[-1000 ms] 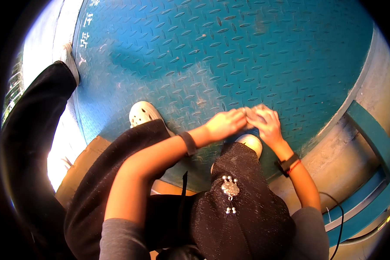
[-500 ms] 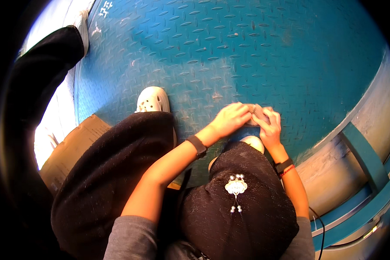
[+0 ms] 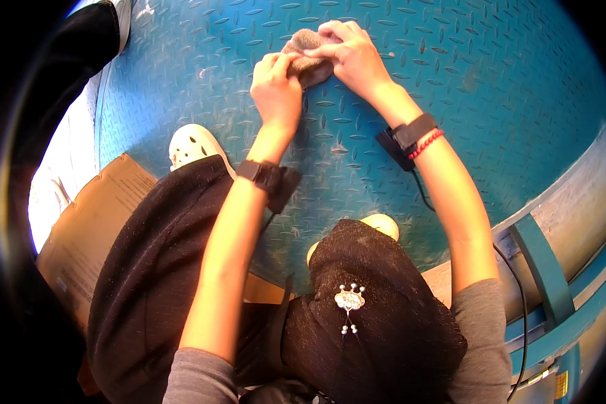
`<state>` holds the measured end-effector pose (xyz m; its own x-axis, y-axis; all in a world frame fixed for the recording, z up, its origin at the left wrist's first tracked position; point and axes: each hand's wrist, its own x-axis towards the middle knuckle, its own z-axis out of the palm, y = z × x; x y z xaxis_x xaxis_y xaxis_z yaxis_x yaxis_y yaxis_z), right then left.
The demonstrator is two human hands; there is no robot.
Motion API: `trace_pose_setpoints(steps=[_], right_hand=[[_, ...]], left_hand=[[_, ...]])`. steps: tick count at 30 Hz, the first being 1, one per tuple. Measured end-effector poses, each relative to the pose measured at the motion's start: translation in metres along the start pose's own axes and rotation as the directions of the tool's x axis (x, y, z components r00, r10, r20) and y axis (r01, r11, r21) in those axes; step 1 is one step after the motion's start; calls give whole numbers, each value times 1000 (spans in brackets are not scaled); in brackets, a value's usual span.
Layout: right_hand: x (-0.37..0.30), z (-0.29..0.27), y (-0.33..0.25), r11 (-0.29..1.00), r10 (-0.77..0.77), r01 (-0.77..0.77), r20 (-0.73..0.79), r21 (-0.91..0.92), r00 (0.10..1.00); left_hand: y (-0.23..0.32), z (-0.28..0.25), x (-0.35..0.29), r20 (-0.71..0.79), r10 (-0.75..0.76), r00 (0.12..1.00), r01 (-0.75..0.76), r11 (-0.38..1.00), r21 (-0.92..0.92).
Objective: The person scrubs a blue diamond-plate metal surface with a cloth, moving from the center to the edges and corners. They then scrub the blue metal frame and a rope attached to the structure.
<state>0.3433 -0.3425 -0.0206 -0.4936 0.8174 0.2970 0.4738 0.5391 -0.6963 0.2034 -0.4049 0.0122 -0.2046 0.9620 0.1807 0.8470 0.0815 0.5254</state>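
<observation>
A small, bunched, brownish-grey fuzzy cloth (image 3: 306, 42) hangs between my two hands, out in front of my knees over the floor. My left hand (image 3: 277, 94) pinches its near left side. On the right, my right hand (image 3: 358, 62) grips the other side, thumb and fingers pressed onto it. Parts of the cloth are covered by my fingers, so its full shape does not show. Each wrist wears a dark strap with a small black box, and a red beaded bracelet (image 3: 427, 143) circles my right wrist.
Below lies a blue-green tread-plate floor (image 3: 357, 161). My cream clogs (image 3: 194, 145) rest on it. A cardboard box (image 3: 91, 232) stands at the left, near another person's dark trouser leg (image 3: 54, 81). Blue-green metal bars (image 3: 545, 269) and a black cable (image 3: 522, 323) are at the right.
Both hands have moved forward and to the left with the cloth, away from my right knee. My arms are more stretched out, and my left foot has shifted a little left in view.
</observation>
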Motion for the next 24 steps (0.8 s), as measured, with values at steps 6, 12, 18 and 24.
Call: trace_pose_setpoints(steps=[6,12,18,24], right_hand=[[-101,-23,-32,999,33,-32,63,-19,997],[-242,-58,-82,972,232,-226,135,-61,963],[-264,-68,-96,949,314,-309,122,-58,942],[-240,-102,-89,891,446,-449,52,73,893]], left_hand=[[14,-11,-86,144,154,978,-148,988,-48],[43,-20,-164,491,423,762,-282,898,-337],[50,-14,-146,619,660,424,-459,747,-481],[75,-9,-126,614,596,518,-332,801,-498]])
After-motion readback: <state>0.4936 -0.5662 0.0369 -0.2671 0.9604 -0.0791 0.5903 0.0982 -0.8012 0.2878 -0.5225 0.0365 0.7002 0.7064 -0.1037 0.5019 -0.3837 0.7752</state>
